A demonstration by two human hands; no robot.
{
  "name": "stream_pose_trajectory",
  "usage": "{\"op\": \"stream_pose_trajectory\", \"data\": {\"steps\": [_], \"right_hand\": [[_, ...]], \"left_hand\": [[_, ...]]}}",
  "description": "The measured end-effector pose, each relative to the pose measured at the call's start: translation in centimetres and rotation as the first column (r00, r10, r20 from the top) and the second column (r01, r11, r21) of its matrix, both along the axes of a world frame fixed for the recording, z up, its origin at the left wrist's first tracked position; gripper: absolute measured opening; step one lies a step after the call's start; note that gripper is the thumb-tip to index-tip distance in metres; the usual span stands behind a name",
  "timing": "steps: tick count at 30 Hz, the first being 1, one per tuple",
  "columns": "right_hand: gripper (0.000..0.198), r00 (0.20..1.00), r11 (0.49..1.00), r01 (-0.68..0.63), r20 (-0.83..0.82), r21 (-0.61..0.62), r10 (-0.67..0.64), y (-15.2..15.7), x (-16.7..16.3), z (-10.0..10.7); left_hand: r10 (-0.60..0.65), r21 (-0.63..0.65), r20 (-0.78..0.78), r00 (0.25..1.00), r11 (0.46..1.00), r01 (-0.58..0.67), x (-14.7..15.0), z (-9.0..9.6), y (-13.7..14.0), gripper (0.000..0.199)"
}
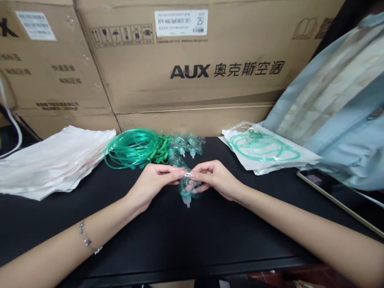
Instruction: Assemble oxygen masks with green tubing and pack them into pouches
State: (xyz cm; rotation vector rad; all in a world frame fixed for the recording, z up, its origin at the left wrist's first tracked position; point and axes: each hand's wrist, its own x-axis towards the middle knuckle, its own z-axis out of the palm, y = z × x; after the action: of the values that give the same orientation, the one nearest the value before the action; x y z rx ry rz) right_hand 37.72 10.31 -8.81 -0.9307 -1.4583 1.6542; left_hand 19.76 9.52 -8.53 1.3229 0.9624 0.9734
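Note:
A clear green oxygen mask is held above the black table between my two hands, its white connector pointing down toward me. My left hand pinches the mask's upper edge at a small shiny metal strip. From the other side my right hand grips the same edge, thumb and fingers closed, with some fingertips behind the clear plastic. Just beyond my hands lie several more masks, heaped together. Left of them rest coiled green tubing and a bunch of green elastic straps.
White packages are stacked on the left. At the right, another pile of packages shows green tubing inside. A phone lies at the right edge beside a light blue bag. Large cardboard boxes stand along the table's back.

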Motion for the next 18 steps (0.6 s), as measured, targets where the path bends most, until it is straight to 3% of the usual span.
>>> {"op": "stream_pose_trajectory", "data": {"steps": [10,18], "right_hand": [[0.025,0.998,0.998,0.045,-0.04,-0.037,-0.046,-0.44,-0.39,0.19],[0.019,0.999,0.999,-0.001,-0.035,0.052,0.003,0.18,0.16,-0.11]], "left_hand": [[0.06,-0.011,-0.046,0.997,0.998,-0.06,0.07,0.64,-0.14,0.015],[0.064,-0.031,-0.036,0.997,0.997,-0.065,-0.03,0.29,0.28,0.02]]}}
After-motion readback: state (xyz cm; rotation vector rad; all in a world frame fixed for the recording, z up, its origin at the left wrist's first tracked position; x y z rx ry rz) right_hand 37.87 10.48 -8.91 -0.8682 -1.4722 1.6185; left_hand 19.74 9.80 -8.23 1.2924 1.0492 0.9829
